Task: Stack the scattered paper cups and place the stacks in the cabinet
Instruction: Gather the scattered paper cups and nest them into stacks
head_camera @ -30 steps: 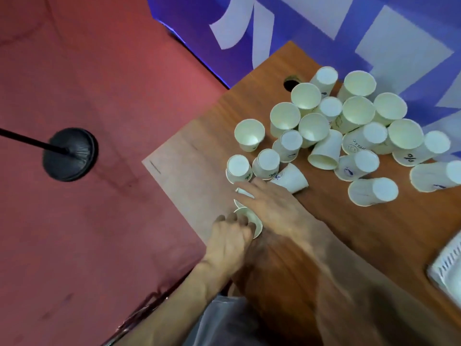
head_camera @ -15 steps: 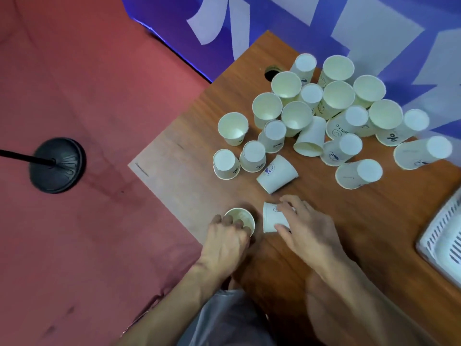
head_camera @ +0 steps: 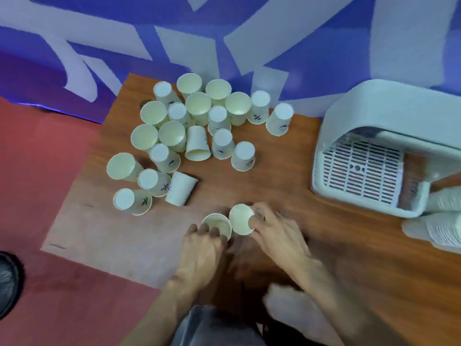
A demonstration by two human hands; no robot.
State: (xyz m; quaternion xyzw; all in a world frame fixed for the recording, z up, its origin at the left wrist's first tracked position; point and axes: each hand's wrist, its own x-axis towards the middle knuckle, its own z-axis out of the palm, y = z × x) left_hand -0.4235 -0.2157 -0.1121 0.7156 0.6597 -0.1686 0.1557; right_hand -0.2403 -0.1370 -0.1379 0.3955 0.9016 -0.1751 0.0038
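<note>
Wood-grain table (head_camera: pixel 274 176) carries everything. Your forearms reach in from its near edge and angle toward each other, so that your hands almost meet. Your left hand (head_camera: pixel 202 248) curls its fingers over the near rim of a mouth-up paper cup (head_camera: pixel 216 224) and grips it. Your right hand (head_camera: pixel 277 236) pinches a second paper cup (head_camera: pixel 240 219) by its side, mouth tilted toward you, just beside the first. The scattered cups (head_camera: pixel 198 106) crowd the far left corner: some upright, some inverted, a few lying over. A white plastic cabinet (head_camera: pixel 374 103) sits at the right edge, with stacked cups (head_camera: pixel 444 231) just nearer you.
</note>
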